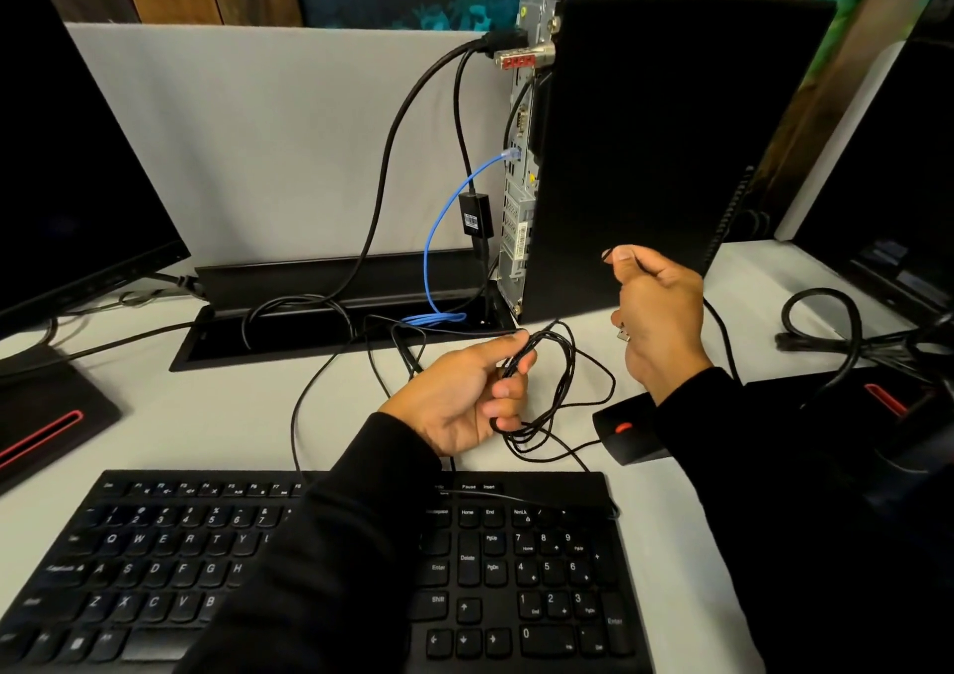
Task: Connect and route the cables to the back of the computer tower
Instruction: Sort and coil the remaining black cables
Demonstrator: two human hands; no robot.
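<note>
The black computer tower (645, 157) stands upright at the back of the white desk, its metal rear panel (519, 167) turned to the left. A thick black cable (392, 146), a blue network cable (439, 229) and a cable with a small black adapter box (476, 214) are plugged into that panel. My left hand (459, 399) grips a loose coil of thin black cable (557, 389) above the desk. My right hand (655, 312) pinches the same thin cable near its end, with a silver USB plug (623, 333) showing below the palm.
A black keyboard (155, 570) lies at the front and a black mouse (627, 433) sits right of the coil. An open cable tray (289, 343) runs behind. Monitors stand at far left (67, 157) and far right (888, 198), with more coiled black cable (826, 322) on the right.
</note>
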